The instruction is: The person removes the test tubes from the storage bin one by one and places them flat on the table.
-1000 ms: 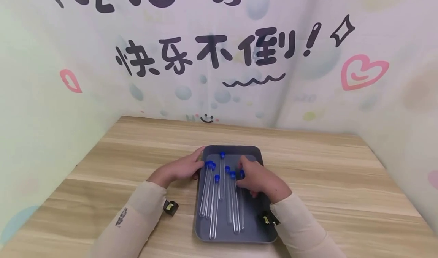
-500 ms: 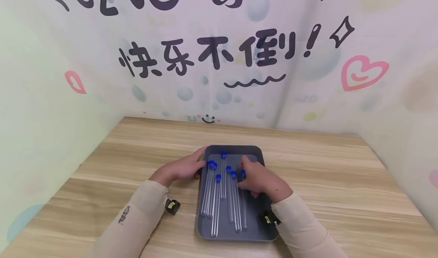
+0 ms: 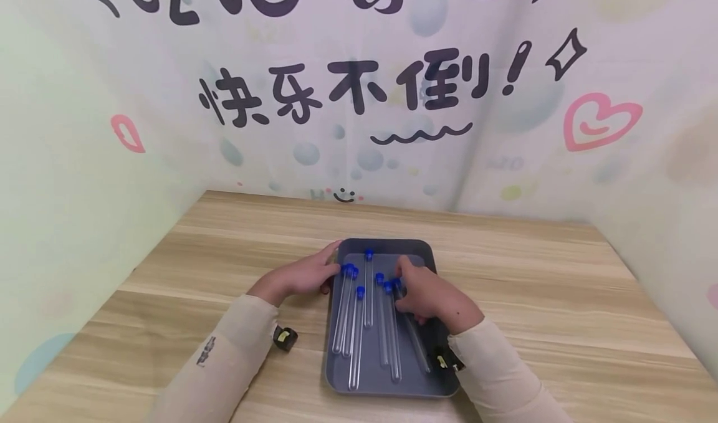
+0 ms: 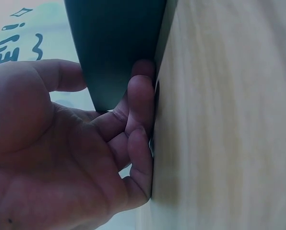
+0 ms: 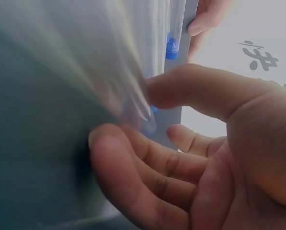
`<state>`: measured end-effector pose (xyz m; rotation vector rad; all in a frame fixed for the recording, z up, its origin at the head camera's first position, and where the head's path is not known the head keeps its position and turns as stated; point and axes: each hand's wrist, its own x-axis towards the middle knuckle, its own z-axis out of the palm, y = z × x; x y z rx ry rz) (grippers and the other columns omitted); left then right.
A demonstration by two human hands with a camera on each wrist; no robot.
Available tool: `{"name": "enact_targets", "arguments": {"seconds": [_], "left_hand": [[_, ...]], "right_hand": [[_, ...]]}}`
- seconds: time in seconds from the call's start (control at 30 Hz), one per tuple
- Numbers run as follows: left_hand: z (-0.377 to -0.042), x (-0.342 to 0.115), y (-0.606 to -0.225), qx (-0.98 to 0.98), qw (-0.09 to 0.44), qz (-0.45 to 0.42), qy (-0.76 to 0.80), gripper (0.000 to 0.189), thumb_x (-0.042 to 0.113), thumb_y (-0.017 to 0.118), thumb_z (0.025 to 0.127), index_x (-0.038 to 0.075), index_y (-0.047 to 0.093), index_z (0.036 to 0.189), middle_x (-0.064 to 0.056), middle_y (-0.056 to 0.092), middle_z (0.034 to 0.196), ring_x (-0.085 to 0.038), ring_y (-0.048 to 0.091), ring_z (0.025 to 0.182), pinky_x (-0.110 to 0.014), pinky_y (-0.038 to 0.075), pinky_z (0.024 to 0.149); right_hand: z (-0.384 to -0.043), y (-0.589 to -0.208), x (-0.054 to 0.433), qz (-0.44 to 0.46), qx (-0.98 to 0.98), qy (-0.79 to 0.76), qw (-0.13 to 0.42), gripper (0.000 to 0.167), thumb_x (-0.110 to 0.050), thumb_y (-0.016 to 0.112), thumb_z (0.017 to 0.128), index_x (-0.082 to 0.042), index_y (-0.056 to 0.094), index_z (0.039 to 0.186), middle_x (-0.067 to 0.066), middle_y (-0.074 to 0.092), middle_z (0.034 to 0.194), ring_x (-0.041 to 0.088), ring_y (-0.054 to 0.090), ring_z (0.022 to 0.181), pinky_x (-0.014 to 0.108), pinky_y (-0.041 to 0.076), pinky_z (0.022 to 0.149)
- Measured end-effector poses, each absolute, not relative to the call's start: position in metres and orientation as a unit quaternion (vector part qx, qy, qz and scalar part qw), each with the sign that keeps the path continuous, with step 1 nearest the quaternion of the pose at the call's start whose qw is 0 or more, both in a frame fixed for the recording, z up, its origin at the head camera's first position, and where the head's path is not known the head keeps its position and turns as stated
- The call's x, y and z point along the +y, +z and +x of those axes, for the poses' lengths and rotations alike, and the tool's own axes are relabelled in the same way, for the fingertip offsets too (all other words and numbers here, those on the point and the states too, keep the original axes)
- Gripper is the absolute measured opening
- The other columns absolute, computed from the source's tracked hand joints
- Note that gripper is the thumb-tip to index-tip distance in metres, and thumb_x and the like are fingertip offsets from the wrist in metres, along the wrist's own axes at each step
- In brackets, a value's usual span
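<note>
Inside tray, right hand had fingers pinching capped tube, more slanted than before; left hand gripped tray side.

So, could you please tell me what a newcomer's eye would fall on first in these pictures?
Probably the bold dark lettering on the pale backdrop behind the table, high in the head view. Next come the bright blue caps of the clear tubes lying in the gray tray at lower middle. Then the left hand at the tray's left edge and the right hand at the rightmost tube draw the eye.
</note>
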<state>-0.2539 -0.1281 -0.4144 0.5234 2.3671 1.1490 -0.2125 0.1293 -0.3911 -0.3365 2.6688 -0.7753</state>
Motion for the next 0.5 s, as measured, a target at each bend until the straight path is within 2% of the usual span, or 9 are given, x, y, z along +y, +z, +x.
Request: {"name": "enact_targets", "arguments": {"seconds": [0.13,0.5], "left_hand": [[-0.2545,-0.1273,-0.4155,0.861,0.229,0.187,0.415,0.059,0.020,0.035,0.107,0.027,0.012,0.161,-0.013,0.060,0.119,-0.020,0.060,0.075,-0.033,0.048,0.073],[-0.2554,-0.1279,-0.4167,0.865,0.230,0.172,0.412,0.062,0.022,0.037,0.108,0.027,0.008,0.162,-0.012,0.063,0.107,-0.021,0.061,0.077,-0.032,0.049,0.074]], "right_hand": [[-0.2122,-0.3909,0.1307,-0.120,0.938,-0.277,0.172,0.049,-0.001,0.072,0.083,-0.009,0.044,0.123,0.010,0.061,0.069,0.019,0.058,0.044,0.030,0.049,0.043],[-0.2153,-0.3903,0.1340,-0.131,0.926,-0.310,0.170,0.046,-0.001,0.068,0.086,-0.009,0.040,0.122,0.009,0.059,0.059,0.020,0.060,0.042,0.033,0.052,0.044]]}}
